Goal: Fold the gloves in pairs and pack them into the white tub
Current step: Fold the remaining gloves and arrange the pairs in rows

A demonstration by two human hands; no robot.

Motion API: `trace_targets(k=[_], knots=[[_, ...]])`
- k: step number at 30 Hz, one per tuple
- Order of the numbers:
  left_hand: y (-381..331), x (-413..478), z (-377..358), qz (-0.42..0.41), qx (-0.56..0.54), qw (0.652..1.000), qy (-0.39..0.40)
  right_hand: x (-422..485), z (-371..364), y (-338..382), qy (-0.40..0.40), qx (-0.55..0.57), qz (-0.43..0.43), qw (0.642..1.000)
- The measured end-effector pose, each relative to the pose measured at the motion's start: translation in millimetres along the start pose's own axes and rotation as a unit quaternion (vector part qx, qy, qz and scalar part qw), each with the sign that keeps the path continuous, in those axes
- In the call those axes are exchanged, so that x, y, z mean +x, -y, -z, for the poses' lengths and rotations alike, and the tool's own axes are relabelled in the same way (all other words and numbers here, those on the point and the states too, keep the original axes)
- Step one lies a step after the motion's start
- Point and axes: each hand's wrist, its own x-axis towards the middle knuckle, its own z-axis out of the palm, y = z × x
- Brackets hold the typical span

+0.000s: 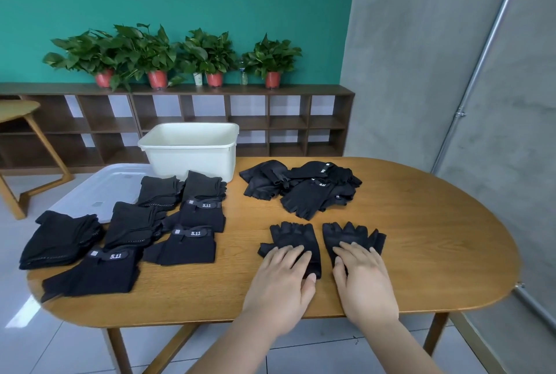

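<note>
Two black fingerless gloves lie flat side by side on the wooden table, fingers pointing away from me. My left hand rests with straight fingers on the left glove. My right hand lies flat on the right glove. Beyond them sits a loose pile of black gloves. The white tub stands at the table's far edge, with nothing showing inside. Several folded black glove pairs with "5.11" labels cover the table's left part.
A translucent lid lies at the table's far left under some folded pairs. A brown shelf with potted plants runs along the green wall. A wooden chair stands at the left. A metal pole leans at the right.
</note>
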Motion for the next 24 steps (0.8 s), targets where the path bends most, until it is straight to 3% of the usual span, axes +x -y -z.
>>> trace_targets(k=[5, 11, 15, 18, 24], knots=[[-0.6, -3.7, 1.1, 0.012, -0.014, 0.999, -0.032, -6.5, 8.8, 5.2, -0.044, -0.002, -0.103, 0.994], [0.3, -2.9, 1.6, 0.014, -0.038, 0.999, -0.011, -4.4, 3.2, 1.9, -0.048, 0.047, -0.118, 0.991], [-0.3, -5.9, 3.2, 0.051, -0.042, 0.995, -0.069, -3.6, 9.3, -0.2, -0.085, 0.039, -0.2, 0.975], [1.2, -6.5, 1.8, 0.095, -0.068, 0.984, -0.135, 1.4, 15.1, -3.0, -0.05, 0.048, -0.29, 0.954], [9.2, -5.8, -2.7, 0.127, -0.114, 0.974, -0.147, 5.8, 20.6, -3.9, 0.023, 0.03, -0.31, 0.95]])
